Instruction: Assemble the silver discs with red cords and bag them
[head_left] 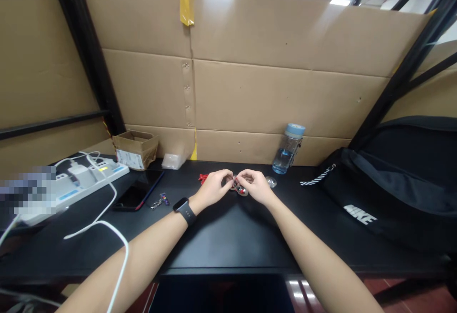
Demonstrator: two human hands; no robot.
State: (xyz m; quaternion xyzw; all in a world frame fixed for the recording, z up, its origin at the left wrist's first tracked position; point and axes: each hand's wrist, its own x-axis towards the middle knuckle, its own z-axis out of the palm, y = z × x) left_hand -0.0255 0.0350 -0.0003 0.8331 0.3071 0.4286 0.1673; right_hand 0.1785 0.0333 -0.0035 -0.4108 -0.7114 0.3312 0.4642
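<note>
Both my hands meet over the middle of the black table (pixel 228 237). My left hand (pixel 213 188), with a black watch on its wrist, and my right hand (pixel 254 185) pinch a small clear and red object (pixel 238 188) between their fingertips. The object is too small to name. Small red pieces (pixel 203 178) lie just behind my left hand. A small clear round piece (pixel 271 181) lies beside my right hand.
A blue-capped water bottle (pixel 288 149) stands at the back right. A black bag (pixel 396 189) fills the right side. On the left are a phone (pixel 138 190), a keyring (pixel 160 201), a white power strip (pixel 74 180) with cables, a small cardboard box (pixel 135 149) and a plastic bag (pixel 173 161). Cardboard walls surround the table.
</note>
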